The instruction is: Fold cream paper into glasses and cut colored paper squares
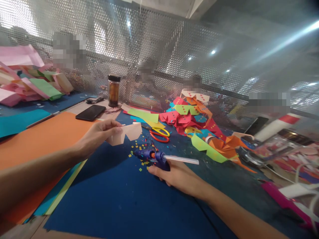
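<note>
My left hand [99, 136] is closed on a pale pink paper cutout [133, 131] with a notch in its lower edge, raised above the blue mat [119, 199]. In my right hand [176, 174] is a blue hot glue gun [152, 154], its nozzle pointing left and a clear glue stick jutting from its back end. Small yellow and green paper squares [143, 163] lie scattered beneath and around the nozzle. Just beyond the two hands rest scissors [159, 134] with yellow and red handles.
Notched coloured paper cutouts [186, 111] with dots pile up at the back right. Orange sheets [47, 139] spread on the left near a black phone [91, 112] and a dark-lidded bottle [114, 91]. A perforated metal screen [154, 49] stands behind; a pink power strip [284, 202] lies far right.
</note>
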Tool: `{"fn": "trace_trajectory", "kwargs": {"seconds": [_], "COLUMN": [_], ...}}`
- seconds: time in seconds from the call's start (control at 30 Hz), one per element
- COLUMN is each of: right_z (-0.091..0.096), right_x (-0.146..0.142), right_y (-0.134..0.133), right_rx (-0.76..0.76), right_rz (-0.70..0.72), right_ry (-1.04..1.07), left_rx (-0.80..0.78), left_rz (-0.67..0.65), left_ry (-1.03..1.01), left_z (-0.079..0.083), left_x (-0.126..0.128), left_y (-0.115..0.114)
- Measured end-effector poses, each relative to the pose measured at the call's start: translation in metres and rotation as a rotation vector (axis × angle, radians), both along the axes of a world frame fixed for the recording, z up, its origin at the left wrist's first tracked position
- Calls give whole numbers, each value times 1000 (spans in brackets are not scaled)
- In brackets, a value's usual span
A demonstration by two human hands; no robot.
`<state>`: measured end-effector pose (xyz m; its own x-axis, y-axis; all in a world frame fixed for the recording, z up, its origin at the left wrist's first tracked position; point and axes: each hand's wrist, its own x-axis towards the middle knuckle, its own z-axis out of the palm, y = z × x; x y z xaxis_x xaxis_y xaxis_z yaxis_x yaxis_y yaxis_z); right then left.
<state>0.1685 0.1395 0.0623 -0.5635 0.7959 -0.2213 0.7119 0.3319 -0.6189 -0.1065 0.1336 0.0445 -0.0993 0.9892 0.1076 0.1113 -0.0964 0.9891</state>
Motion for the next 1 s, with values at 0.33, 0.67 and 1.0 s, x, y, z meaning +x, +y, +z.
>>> {"fn": "trace_trajectory", "kwargs": {"seconds": [0.33,0.67,1.0], "right_z": [-1,-2,-2], "right_x": [-1,-1,1], "right_y": [1,0,0], "right_rx": [-13,-20,-105], "right_rz": [4,-12,-55], "right_ry": [1,-8,97], "left_rx": [4,-9,2], "left_rz": [5,-7,-4], "left_ry": [-12,-28,-7], "left_z": [-3,-1,0], "left_x": [-2,0,0], "left_y": [2,0,0]}}
